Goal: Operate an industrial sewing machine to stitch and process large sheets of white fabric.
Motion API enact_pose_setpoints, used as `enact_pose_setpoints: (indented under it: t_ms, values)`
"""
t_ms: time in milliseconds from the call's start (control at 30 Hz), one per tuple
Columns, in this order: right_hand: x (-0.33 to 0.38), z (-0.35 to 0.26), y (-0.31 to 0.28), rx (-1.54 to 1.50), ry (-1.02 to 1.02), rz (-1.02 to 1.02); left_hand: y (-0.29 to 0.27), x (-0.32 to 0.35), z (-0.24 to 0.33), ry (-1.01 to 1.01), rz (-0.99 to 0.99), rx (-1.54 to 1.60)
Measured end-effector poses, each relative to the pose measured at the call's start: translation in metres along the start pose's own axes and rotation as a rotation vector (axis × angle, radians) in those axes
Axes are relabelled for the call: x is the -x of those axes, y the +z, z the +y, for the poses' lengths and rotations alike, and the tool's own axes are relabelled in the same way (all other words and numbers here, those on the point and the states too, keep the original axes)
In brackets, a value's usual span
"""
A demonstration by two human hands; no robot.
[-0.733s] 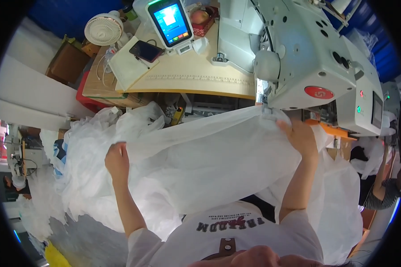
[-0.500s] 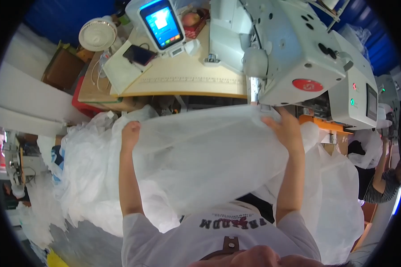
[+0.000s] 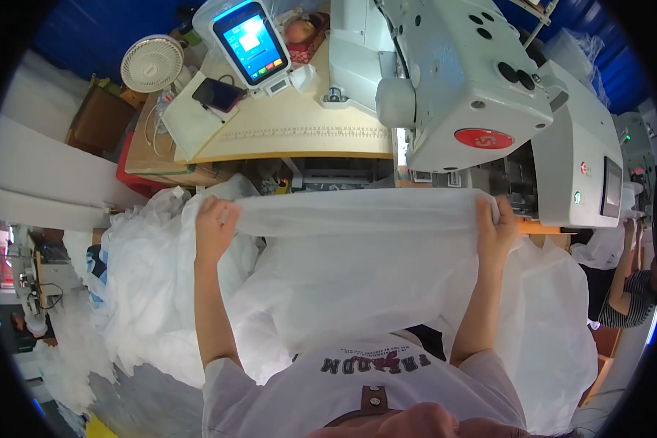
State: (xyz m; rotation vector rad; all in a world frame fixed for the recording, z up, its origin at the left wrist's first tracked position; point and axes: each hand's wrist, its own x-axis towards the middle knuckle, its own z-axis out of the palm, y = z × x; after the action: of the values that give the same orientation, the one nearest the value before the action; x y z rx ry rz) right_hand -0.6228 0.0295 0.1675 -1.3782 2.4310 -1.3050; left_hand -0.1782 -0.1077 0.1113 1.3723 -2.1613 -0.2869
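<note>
Fingers (image 3: 213, 213) of both hands clamp white fabric (image 3: 357, 255) top edge, stretched btwn them.

White fabric (image 3: 357, 270), grey-white sewing machine (image 3: 474, 95), blue wall (image 3: 109, 29).

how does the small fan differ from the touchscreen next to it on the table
The fan is round, white and has a wire grille; the touchscreen is rectangular, with a lit blue display. The fan sits at the table's far left corner; the touchscreen stands nearer the sewing machine. Both have white housings.
</note>
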Motion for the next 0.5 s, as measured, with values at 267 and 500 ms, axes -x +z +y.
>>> enact_pose_setpoints:
  t_ms: [267,500]
  values:
    - [-0.014,0.012,0.000,0.381,-0.089,-0.076,0.004,0.004,0.006,0.032,0.097,-0.193]
    - [-0.042,0.091,-0.046,1.036,-0.111,-0.143,0.064,-0.040,0.068,0.151,0.246,0.069]
